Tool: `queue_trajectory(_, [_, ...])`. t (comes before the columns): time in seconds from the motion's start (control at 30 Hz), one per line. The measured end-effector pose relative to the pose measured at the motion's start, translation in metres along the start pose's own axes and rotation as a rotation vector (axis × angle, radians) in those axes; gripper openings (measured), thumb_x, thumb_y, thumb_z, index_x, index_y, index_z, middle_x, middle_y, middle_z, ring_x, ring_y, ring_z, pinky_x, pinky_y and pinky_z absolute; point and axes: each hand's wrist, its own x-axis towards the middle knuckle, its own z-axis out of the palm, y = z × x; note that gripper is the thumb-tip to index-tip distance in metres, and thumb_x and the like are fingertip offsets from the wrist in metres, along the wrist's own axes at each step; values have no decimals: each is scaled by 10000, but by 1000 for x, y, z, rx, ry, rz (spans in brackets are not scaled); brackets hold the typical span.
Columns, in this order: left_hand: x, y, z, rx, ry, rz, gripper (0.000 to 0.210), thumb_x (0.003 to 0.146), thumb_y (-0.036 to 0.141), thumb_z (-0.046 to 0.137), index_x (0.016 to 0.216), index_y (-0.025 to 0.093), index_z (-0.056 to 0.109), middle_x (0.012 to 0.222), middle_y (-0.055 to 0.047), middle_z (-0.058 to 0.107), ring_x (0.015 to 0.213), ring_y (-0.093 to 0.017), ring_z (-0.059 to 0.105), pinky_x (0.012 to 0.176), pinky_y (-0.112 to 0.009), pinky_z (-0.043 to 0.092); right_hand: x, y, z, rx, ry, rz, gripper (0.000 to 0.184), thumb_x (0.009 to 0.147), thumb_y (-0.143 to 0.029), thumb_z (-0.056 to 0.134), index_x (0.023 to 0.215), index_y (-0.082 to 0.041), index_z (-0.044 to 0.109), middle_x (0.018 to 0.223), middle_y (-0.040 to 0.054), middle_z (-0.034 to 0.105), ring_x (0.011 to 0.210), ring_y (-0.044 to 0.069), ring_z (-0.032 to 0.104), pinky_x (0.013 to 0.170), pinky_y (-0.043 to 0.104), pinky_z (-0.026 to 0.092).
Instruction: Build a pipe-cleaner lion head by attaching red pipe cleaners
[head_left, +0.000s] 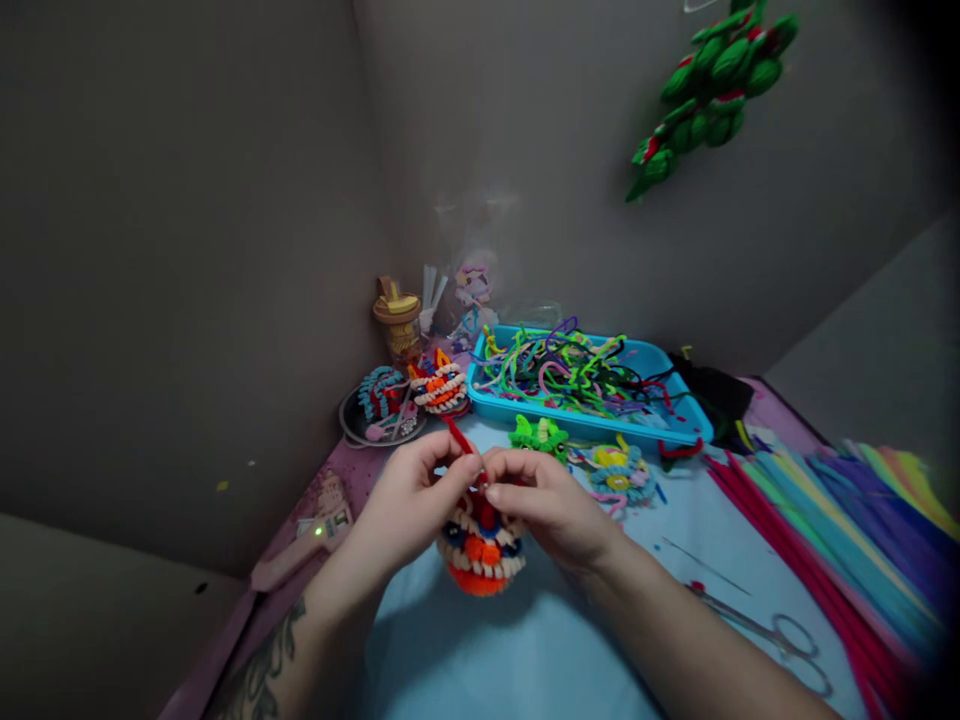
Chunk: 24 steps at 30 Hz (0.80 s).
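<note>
Between my hands is a lion-dance head made of fuzzy pipe cleaners point(482, 560), with an orange mouth and nose, cream edging and blue around the eyes. A red pipe cleaner point(460, 436) sticks up from its top. My left hand point(420, 490) pinches this red stem between thumb and fingers. Close beside it, my right hand point(551, 500) has thumb and forefinger pressed together on the red piece at the head's top. The fingers hide the upper part of the head.
A blue tray point(592, 425) holds tangled pipe cleaners. Scissors point(780, 632) and bundled pipe cleaners point(832, 560) lie right; a glue gun point(307, 545) with a green light lies left. Behind are a finished lion head point(439, 385), a grey bowl point(352, 430), a green figure point(538, 436) and a lidded cup point(399, 320).
</note>
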Motion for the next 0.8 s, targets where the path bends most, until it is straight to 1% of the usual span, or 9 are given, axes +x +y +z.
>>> queue_trajectory(0.1, [-1,0,0,57,11,19,182,831,304,554,713,167,577,670,9,577,632,-131,532,577,-221,426,0,-1,1,-13,-15,23,257,643,-346,754,685,-163,579,628,-21,570,501,82,440,458,192,336])
queue_trajectory(0.27, [-1,0,0,86,36,39,171,835,282,543,711,168,571,668,11,569,639,-130,526,593,-222,428,-1,-1,1,-5,-31,-18,260,666,-355,746,705,-150,591,654,-8,565,560,96,467,501,201,352])
queue_trajectory(0.47, [-2,-1,0,134,22,47,184,848,296,537,724,167,582,701,-7,603,663,-145,554,598,-230,438,-1,-1,0,-46,-13,-5,334,676,-412,757,662,-164,534,637,-20,547,500,72,407,436,180,287])
queue_trajectory(0.6, [-3,0,2,170,29,82,191,848,293,532,704,173,571,683,-5,594,648,-147,552,585,-232,436,-1,-2,1,-36,-24,-34,362,674,-435,760,639,-168,518,623,-24,530,500,75,409,426,175,290])
queue_trajectory(0.8, [-4,0,3,230,30,78,200,849,292,531,694,173,573,683,-20,604,642,-157,556,574,-244,437,-2,0,0,-57,5,-24,373,663,-471,763,687,-153,570,652,-17,531,498,70,410,424,169,298])
